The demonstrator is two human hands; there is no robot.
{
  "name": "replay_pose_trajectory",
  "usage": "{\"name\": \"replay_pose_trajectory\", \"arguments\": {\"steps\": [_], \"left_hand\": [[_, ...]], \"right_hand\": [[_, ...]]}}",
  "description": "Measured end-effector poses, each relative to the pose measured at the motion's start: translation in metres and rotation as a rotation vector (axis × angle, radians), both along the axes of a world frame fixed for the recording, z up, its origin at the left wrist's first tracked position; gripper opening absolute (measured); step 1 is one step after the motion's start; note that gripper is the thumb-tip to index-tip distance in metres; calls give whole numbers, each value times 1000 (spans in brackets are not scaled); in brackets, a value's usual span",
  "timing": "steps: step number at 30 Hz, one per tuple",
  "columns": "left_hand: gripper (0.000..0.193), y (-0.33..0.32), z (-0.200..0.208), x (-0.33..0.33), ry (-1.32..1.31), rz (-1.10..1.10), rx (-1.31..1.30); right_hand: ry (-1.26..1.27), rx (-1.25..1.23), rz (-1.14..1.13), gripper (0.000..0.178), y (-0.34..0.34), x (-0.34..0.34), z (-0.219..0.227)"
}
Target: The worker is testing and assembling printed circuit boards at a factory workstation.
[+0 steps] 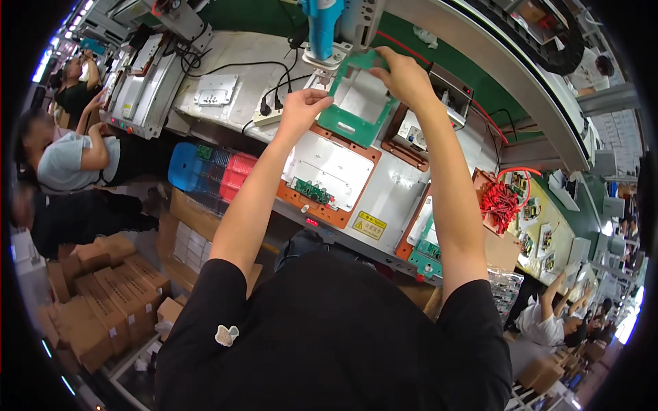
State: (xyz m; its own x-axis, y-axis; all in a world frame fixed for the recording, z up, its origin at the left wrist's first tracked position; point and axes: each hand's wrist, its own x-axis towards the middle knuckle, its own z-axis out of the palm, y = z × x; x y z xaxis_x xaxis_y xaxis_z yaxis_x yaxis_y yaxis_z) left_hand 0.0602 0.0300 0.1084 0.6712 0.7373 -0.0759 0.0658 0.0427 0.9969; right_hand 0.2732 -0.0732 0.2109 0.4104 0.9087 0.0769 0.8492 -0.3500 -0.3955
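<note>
A flat green frame (368, 134) with a large rectangular opening is held up and tilted beneath a blue press head (325, 31). My left hand (301, 113) pinches its left edge between thumb and fingers. At the upper right corner, my right hand (406, 81) has its fingers and thumb closed on the same frame. Nearer me, just below it, lies an orange-brown fixture (336, 218) with a white plate (336, 164). Along the front of that plate sits a small green circuit board (312, 191).
Blue bin (184, 168) and red bin (238, 175) stand left of the fixture. On the right are a second fixture with a green board (426, 250) and a bundle of red wires (499, 205). Cardboard boxes (110, 301) fill the lower left. Other people work on both sides.
</note>
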Motion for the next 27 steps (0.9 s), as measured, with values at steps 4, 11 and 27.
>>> {"name": "replay_pose_trajectory", "arguments": {"steps": [4,11,27], "left_hand": [[21,3,-5,-8,34,27,36],[18,12,3,-30,66,95,78],[25,10,-3,-25,8,103,45]], "right_hand": [[97,5,27,51,6,-3,-2],[87,10,55,41,45,-32,0],[290,98,158,46,61,14,-19]]}}
